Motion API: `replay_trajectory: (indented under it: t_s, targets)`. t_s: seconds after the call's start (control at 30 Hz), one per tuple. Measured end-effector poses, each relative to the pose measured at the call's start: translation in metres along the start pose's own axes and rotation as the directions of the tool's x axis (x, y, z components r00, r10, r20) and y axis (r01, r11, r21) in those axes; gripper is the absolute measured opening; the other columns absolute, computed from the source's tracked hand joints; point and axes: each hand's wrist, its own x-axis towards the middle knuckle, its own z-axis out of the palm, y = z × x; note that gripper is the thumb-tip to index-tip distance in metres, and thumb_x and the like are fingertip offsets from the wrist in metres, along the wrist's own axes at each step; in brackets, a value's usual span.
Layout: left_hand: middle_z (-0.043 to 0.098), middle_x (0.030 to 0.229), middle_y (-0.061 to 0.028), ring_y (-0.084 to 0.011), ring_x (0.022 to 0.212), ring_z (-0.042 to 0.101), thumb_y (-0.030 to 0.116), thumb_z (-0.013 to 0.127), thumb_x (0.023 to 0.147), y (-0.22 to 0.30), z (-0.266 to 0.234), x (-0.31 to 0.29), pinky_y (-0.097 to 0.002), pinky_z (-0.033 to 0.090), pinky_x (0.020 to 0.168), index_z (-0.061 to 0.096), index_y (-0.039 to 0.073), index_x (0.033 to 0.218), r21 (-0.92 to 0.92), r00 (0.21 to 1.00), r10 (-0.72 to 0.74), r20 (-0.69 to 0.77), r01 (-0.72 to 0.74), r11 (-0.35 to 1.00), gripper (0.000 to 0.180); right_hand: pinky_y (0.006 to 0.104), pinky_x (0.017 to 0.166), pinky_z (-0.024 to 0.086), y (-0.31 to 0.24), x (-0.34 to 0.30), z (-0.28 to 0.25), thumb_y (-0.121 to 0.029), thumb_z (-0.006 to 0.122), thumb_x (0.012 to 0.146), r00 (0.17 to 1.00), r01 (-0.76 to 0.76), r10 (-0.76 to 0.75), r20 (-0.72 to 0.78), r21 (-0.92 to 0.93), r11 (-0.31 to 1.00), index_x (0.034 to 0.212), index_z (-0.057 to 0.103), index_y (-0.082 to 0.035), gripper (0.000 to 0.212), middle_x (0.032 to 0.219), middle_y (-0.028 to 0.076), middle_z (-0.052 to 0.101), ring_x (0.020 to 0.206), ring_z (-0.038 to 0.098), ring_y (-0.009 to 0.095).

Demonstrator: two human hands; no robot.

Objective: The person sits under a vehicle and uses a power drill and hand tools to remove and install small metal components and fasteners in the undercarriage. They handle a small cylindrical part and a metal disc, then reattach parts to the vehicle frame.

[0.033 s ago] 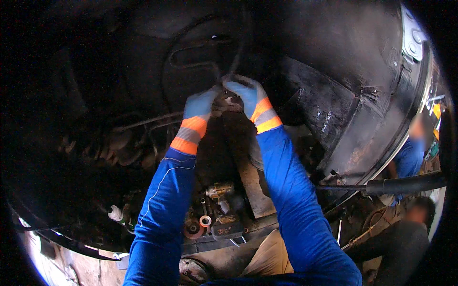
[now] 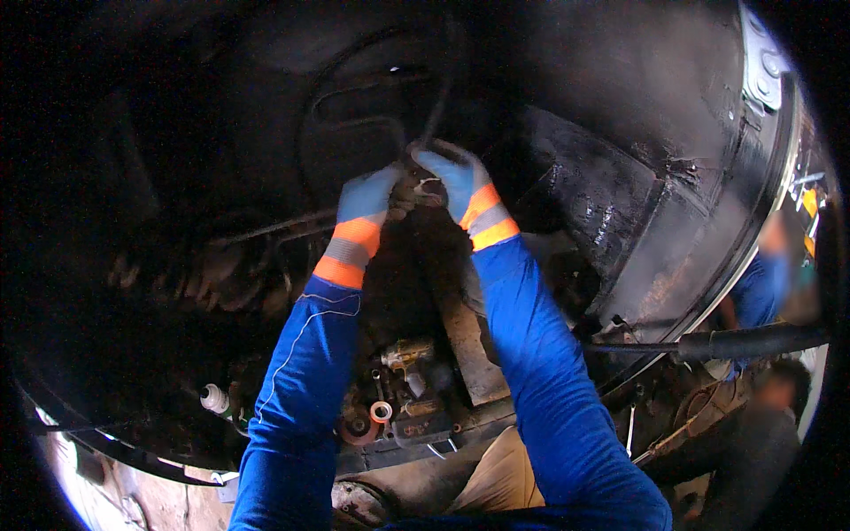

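Both my hands, in grey-blue gloves with orange and grey cuffs, meet in a dark engine bay. My right hand (image 2: 450,177) is closed, its fingertips curled at the lower end of a dark hose (image 2: 435,119). Close against it, my left hand (image 2: 366,193) is closed too; its fingertips fade into shadow, and what they hold is hidden. A thin bent pipe (image 2: 361,121) runs down to the same spot. Just below and between the hands sits a metal fitting (image 2: 428,188) with a bright edge, its shape hard to make out.
On the ledge below lie a yellow and black cordless impact driver (image 2: 409,363), a roll of tape (image 2: 381,411) and a wrench (image 2: 378,385). A white-capped bottle (image 2: 214,398) is left of my forearm. A black strut (image 2: 753,342) crosses at right; two people (image 2: 753,460) are beyond it.
My hands stay at the same spot with only a very slight shift. The people at the right have moved a little.
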Motion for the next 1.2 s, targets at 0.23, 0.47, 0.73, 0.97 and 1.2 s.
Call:
replay_trajectory:
  t_s: [0.23, 0.47, 0.73, 0.97, 1.2]
  targets:
    - [0.069, 0.084, -0.0088, -0.0212, 0.07, 0.065, 0.027, 0.053, 0.093, -0.005, 0.018, -0.013, -0.0359, 0.053, 0.065, 0.066, 0.0, 0.095, 0.29, 0.97, -0.129, 0.207, 0.065, 0.955, 0.029, 0.0321, 0.086, 0.044, 0.042, -0.022, 0.003, -0.032, 0.056, 0.093, 0.98, 0.08, -0.106, -0.169, -0.153, 0.985, 0.11, 0.065, -0.005, 0.033, 0.103, 0.007, 0.066, 0.095, 0.059, 0.019]
    - [0.066, 0.11, -0.0143, -0.0304, 0.099, 0.062, 0.008, 0.059, 0.086, -0.035, 0.009, -0.015, -0.0343, 0.05, 0.085, 0.064, 0.004, 0.112, 0.386, 0.772, -0.062, 0.632, -0.245, 0.889, 0.027, 0.0306, 0.091, 0.045, 0.089, -0.04, -0.023, -0.036, 0.055, 0.095, 0.878, 0.141, -0.145, -0.457, -0.043, 0.989, 0.116, 0.064, -0.005, 0.038, 0.114, 0.006, 0.064, 0.102, 0.058, 0.017]
    - [0.068, 0.087, -0.0168, -0.0337, 0.085, 0.064, 0.008, 0.058, 0.079, 0.067, 0.041, -0.006, -0.0388, 0.053, 0.081, 0.069, 0.008, 0.103, 0.656, 0.662, 0.071, 0.746, -0.712, -0.251, 0.026, 0.0304, 0.078, 0.047, 0.074, -0.013, -0.03, -0.031, 0.056, 0.093, 0.858, 0.201, -0.253, -0.447, -0.161, 0.966, 0.105, 0.066, -0.004, 0.03, 0.097, 0.005, 0.067, 0.088, 0.06, 0.015]
    - [0.056, 0.127, -0.0133, -0.0337, 0.115, 0.054, 0.018, 0.059, 0.079, 0.11, 0.054, 0.079, -0.0397, 0.045, 0.097, 0.058, 0.018, 0.121, 0.074, 0.071, 0.032, 0.997, -0.736, -0.673, 0.042, 0.0287, 0.077, 0.047, -0.02, -0.02, -0.026, -0.026, 0.053, 0.093, 0.977, 0.091, -0.121, -0.177, -0.165, 0.982, 0.104, 0.067, -0.003, 0.029, 0.095, 0.003, 0.066, 0.085, 0.059, 0.011]
    - [0.067, 0.093, -0.0152, -0.0353, 0.086, 0.063, 0.029, 0.057, 0.088, 0.08, 0.002, 0.113, -0.043, 0.051, 0.077, 0.066, 0.009, 0.1, 0.3, 0.283, 0.1, 0.954, -0.921, -0.25, 0.024, 0.0365, 0.087, 0.048, 0.051, -0.097, 0.01, -0.039, 0.059, 0.087, 0.802, 0.416, -0.51, 0.311, -0.903, 0.104, 0.108, 0.065, -0.005, 0.04, 0.105, 0.017, 0.066, 0.096, 0.063, 0.032]
